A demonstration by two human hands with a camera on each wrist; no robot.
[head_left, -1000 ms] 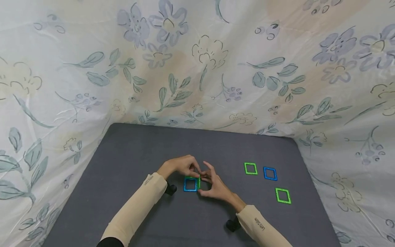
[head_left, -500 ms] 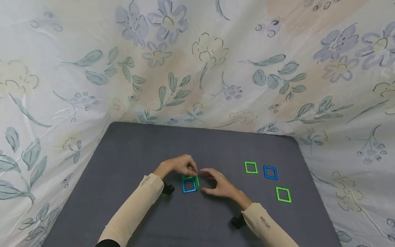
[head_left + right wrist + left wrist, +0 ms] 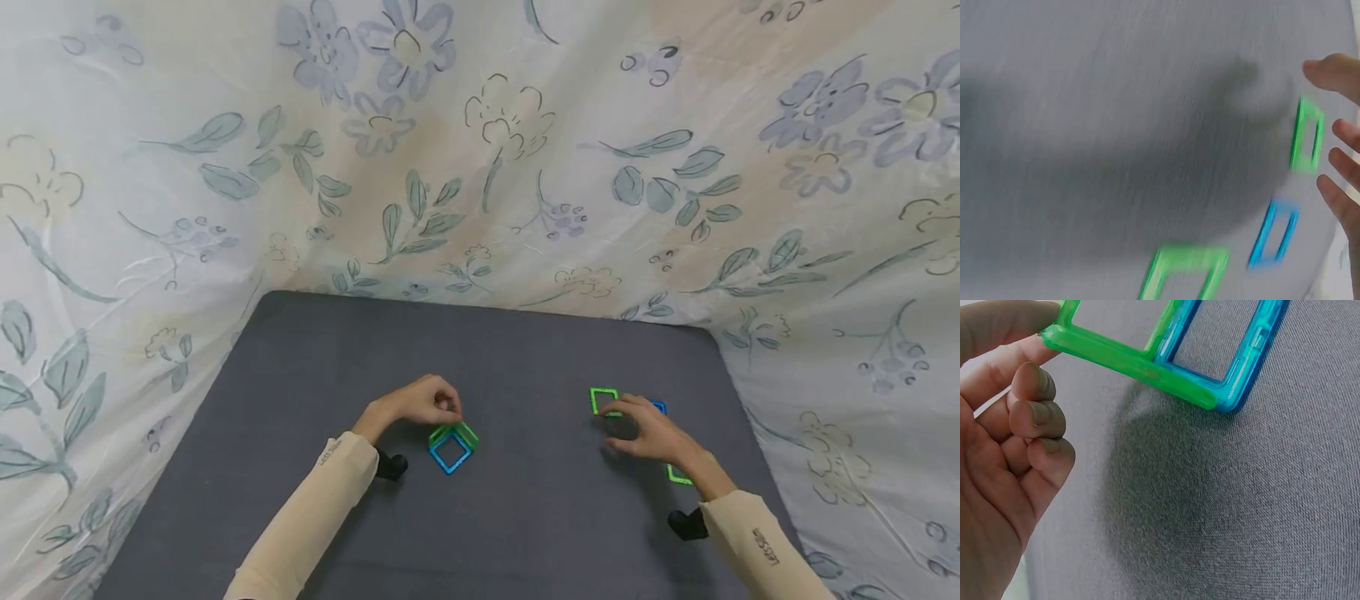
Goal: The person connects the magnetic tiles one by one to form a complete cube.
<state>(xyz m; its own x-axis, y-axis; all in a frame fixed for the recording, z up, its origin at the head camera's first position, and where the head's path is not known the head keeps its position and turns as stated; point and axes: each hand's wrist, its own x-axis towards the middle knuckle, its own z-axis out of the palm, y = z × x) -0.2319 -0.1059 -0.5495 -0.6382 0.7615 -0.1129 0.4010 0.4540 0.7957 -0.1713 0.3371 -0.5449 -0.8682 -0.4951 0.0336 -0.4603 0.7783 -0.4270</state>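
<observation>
My left hand [image 3: 427, 402] pinches the top corner of an upright green square magnetic tile [image 3: 1129, 367] between thumb and index finger; the other fingers curl loosely. Against the green tiles lies a blue square magnetic tile [image 3: 440, 463], flat on the table. A second green side [image 3: 469, 437] stands at the blue tile's right edge. My right hand [image 3: 652, 433] hovers over the right of the table, fingers spread and holding nothing. Its fingertips are near a loose green tile [image 3: 592, 402]. Partly behind that hand lies a loose blue tile [image 3: 658, 407].
Another green tile [image 3: 679, 480] lies under the right wrist, partly hidden in the head view. The dark grey table [image 3: 525, 517] meets a flowered cloth [image 3: 510, 208] at its back and sides. Both wrists carry black camera mounts.
My right hand has left the joined tiles and moved right to the loose ones. The joined tiles have turned and shifted slightly left with my left hand.
</observation>
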